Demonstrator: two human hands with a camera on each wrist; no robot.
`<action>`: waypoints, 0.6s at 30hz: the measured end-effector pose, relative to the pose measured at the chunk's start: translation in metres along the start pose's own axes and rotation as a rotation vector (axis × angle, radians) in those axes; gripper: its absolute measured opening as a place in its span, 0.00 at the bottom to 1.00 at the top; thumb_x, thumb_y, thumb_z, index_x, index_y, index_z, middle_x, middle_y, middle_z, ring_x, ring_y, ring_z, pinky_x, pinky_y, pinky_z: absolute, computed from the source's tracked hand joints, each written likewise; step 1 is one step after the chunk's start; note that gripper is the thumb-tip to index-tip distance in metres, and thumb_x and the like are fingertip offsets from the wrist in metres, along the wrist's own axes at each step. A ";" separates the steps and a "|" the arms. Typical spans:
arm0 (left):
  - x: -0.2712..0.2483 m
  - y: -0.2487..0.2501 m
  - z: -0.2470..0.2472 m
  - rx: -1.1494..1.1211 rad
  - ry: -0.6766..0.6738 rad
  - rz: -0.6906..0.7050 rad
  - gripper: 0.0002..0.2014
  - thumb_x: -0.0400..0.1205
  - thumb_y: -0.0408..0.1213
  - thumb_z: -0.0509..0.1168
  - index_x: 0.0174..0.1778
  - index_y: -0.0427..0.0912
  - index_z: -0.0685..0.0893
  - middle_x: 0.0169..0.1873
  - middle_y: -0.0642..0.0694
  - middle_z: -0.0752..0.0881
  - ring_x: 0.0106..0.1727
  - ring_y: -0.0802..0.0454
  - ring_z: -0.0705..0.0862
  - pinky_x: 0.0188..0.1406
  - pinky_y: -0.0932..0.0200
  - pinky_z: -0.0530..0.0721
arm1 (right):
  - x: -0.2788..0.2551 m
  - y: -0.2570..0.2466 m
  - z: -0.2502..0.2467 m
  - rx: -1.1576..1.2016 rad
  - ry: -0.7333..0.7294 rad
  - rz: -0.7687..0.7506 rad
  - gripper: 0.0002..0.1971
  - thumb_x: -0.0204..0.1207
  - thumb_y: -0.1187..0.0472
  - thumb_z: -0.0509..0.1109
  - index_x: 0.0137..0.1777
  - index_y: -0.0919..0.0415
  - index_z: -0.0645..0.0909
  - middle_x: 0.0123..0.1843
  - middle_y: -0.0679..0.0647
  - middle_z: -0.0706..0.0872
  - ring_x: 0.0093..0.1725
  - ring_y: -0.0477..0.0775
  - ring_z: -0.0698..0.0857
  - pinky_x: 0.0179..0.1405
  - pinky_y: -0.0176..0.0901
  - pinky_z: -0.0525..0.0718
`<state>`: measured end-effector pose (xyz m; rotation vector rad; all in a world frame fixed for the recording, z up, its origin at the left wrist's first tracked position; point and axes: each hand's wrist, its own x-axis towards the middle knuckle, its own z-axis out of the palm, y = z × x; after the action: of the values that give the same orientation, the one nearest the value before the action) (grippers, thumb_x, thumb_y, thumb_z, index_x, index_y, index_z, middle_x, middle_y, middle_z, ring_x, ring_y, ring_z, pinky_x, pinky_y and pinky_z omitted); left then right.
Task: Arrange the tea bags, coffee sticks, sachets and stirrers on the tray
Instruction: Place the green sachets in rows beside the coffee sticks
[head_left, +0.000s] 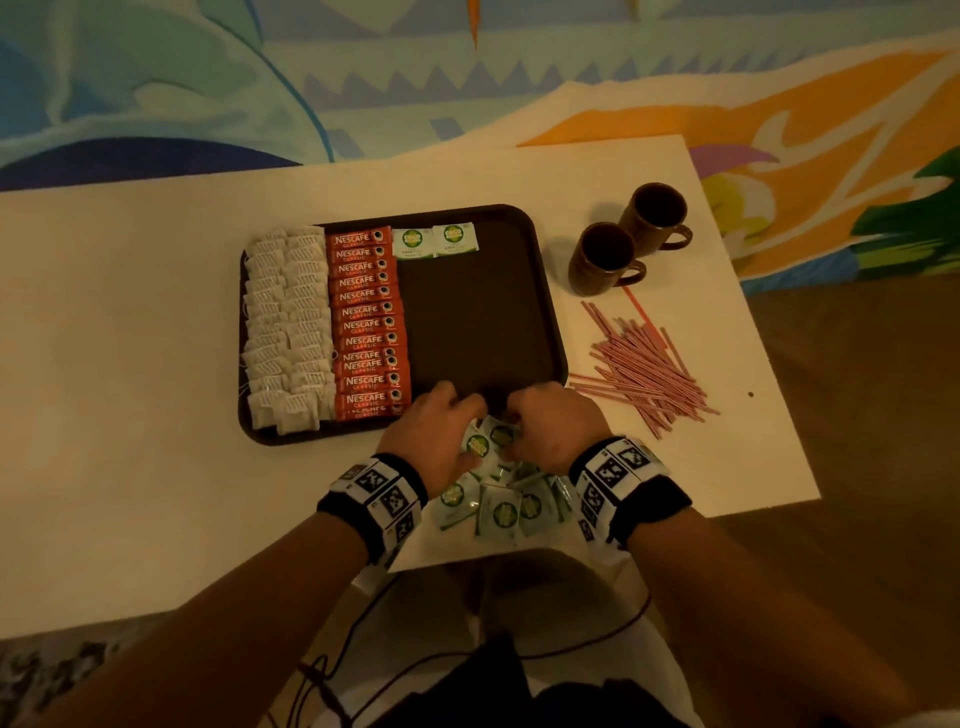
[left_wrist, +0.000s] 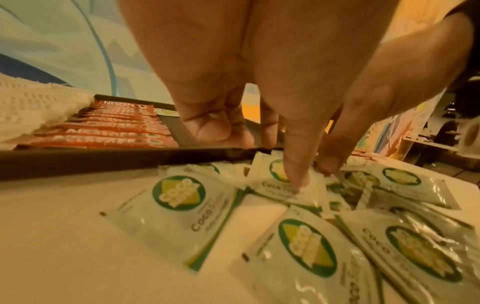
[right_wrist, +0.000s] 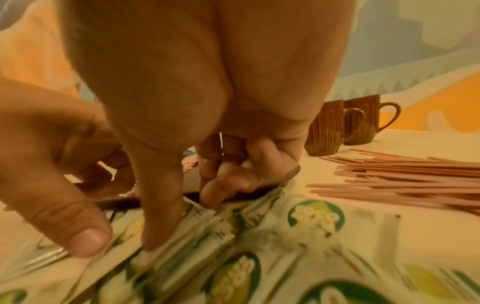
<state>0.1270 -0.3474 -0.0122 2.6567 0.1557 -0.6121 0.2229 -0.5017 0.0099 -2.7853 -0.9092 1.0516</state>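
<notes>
Both hands dug into the sachet pile (head_left: 498, 493) just before the tray (head_left: 483, 322): left hand (head_left: 434, 431) and right hand (head_left: 553, 428) each pinched a sachet. The tray held tea bags (head_left: 285, 327), coffee sticks (head_left: 366, 322) and two sachets (head_left: 434, 240); stirrers (head_left: 644, 364) lay right of it.

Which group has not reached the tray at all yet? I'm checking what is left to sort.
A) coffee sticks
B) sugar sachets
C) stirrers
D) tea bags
C: the stirrers all lie in a loose pile on the table to the right of the tray, while tea bags, coffee sticks and two sachets already lie on it.
</notes>
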 end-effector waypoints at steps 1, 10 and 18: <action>-0.001 0.002 0.002 0.018 0.011 0.004 0.26 0.78 0.47 0.76 0.70 0.55 0.74 0.63 0.47 0.71 0.60 0.45 0.79 0.54 0.47 0.86 | -0.001 0.000 0.002 0.009 0.015 -0.003 0.17 0.73 0.49 0.79 0.60 0.51 0.84 0.58 0.54 0.87 0.55 0.59 0.87 0.52 0.54 0.88; -0.002 0.005 0.007 0.013 0.046 -0.044 0.20 0.79 0.46 0.76 0.64 0.50 0.79 0.67 0.46 0.69 0.64 0.46 0.76 0.59 0.47 0.85 | -0.007 0.011 0.011 0.161 0.105 -0.018 0.11 0.75 0.54 0.79 0.55 0.51 0.84 0.58 0.52 0.81 0.55 0.58 0.85 0.53 0.54 0.87; 0.003 0.002 0.002 -0.054 0.056 -0.069 0.13 0.82 0.44 0.73 0.60 0.50 0.80 0.61 0.49 0.74 0.61 0.48 0.78 0.59 0.46 0.84 | -0.003 0.010 0.011 0.074 0.139 -0.051 0.22 0.71 0.47 0.81 0.62 0.52 0.84 0.60 0.52 0.80 0.59 0.56 0.82 0.53 0.53 0.86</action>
<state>0.1294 -0.3499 -0.0142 2.6272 0.2772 -0.5471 0.2194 -0.5138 0.0013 -2.7186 -0.9003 0.8540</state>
